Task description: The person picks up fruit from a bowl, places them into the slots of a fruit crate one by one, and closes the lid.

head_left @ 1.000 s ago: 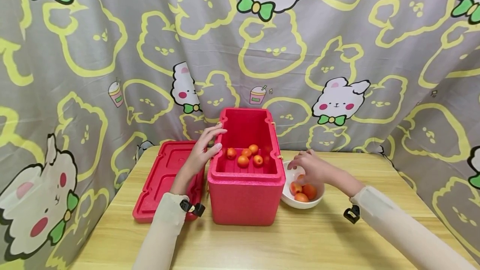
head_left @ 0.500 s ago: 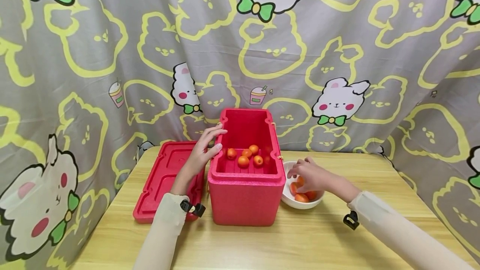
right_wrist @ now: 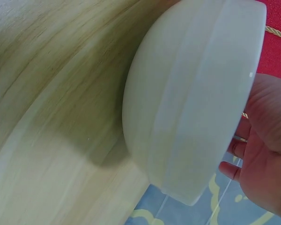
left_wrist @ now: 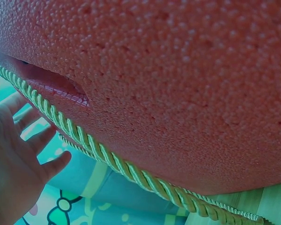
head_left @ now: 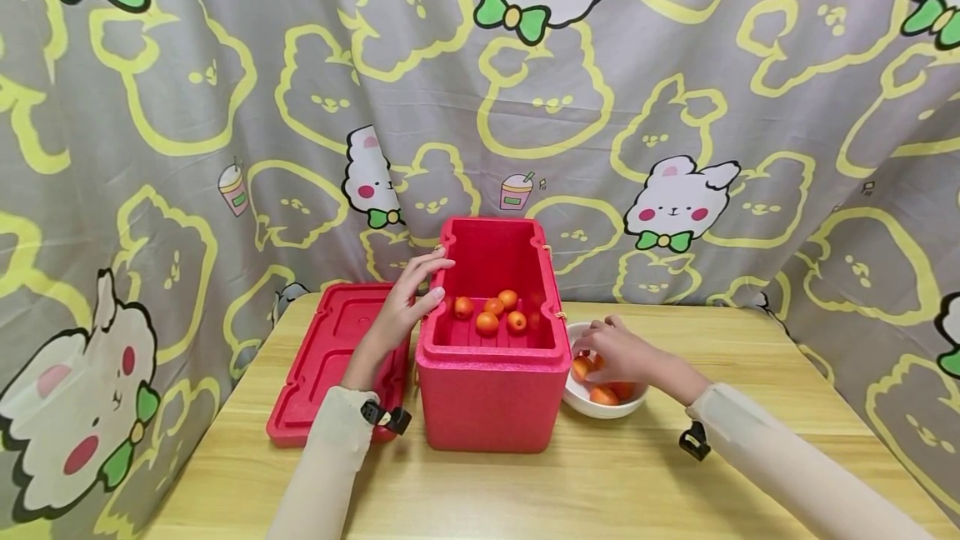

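Note:
A red foam box (head_left: 491, 407) stands open, with several small orange fruits (head_left: 487, 323) on its floor. My left hand (head_left: 400, 307) rests at the box's left rim, fingers spread and fairly straight; the left wrist view shows that hand (left_wrist: 23, 154) beside the box's side wall (left_wrist: 178, 93) and a twisted gold cord (left_wrist: 98, 147). To the box's right is a white bowl (head_left: 600, 411) with more of the fruits (head_left: 603, 395). My right hand (head_left: 618, 350) reaches into it, fingertips pinching one orange fruit (head_left: 582, 368). In the right wrist view the bowl wall (right_wrist: 187, 103) hides those fingertips.
The box's red lid (head_left: 330, 348) lies on the wooden table (head_left: 637, 482) at the left, under my left forearm. A patterned grey curtain (head_left: 585, 132) hangs behind the table. Both wrists wear black straps (head_left: 385, 415).
My right hand dips into the bowl, closes its fingertips on a fruit and shifts it slightly left and up. My left hand and the box stay in place.

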Motion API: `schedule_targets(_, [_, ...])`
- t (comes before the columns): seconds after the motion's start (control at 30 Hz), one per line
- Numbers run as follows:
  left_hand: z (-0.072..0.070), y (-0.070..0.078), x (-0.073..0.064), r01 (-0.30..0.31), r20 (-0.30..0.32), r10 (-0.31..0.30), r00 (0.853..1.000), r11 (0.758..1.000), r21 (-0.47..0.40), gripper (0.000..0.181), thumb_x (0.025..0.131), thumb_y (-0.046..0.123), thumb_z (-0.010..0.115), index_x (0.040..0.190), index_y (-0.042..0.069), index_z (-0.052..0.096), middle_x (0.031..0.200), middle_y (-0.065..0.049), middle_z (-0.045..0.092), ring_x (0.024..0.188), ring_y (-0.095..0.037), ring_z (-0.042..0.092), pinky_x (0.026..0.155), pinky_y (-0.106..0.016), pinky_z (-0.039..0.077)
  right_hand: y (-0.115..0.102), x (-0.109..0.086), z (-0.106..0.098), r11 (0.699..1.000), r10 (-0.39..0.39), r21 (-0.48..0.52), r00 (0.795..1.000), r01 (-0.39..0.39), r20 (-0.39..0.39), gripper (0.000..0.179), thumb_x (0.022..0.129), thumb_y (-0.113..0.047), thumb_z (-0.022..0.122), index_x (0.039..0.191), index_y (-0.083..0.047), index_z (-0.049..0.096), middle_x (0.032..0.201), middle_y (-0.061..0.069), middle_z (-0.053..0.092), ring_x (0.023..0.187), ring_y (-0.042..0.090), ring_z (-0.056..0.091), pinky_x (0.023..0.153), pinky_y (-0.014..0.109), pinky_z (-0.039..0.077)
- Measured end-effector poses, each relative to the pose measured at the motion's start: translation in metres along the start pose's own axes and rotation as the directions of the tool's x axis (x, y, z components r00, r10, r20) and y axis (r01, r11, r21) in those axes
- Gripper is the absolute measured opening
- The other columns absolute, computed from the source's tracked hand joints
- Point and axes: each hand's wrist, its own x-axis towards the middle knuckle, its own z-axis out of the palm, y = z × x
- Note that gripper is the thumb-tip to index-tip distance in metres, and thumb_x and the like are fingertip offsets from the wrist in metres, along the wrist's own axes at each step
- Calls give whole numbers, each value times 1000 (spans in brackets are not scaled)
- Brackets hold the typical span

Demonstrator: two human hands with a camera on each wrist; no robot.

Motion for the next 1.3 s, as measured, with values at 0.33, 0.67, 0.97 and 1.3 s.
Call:
schedule_targets(0.33, [0,0,0,0,-1,0,1000,1000,4,50,95,22,58,145,18,55,160,-4,39,147,-22,35,113,-62,40,-7,5,3,1000,8,-3,1000,-8,1,33,75,-24,88,105,-16,78,87,-11,70,89,15,55,81,40,31])
schedule_targets(0.67, [0,-2,0,-12,-5,12,1000,1000,-6,48,96,20,57,144,16,56,160,-6,39,148,-24,34,114,-64,38,-12,11,1,1000,11,23,1000,-11,-23,32,76,-20,86,107,-16,77,101,-7,74,96,19,58,89,48,36])
schedule_targets(0.97, [1,-1,0,-17,-4,17,1000,1000,-13,49,95,20,58,144,14,56,160,-10,39,148,-25,35,113,-67,37,-12,12,-6,997,53,71,991,-45,-123,19,76,-17,85,92,-17,74,84,-4,70,92,17,57,89,48,36])
schedule_targets(1.3, [0,1,-1,-13,-5,13,1000,1000,-10,49,95,20,58,144,16,55,160,-8,39,148,-23,35,113,-64,39,-13,4,-20,978,129,190,961,-83,-246,31,77,-15,88,106,-13,77,102,-2,76,99,19,58,89,46,33])
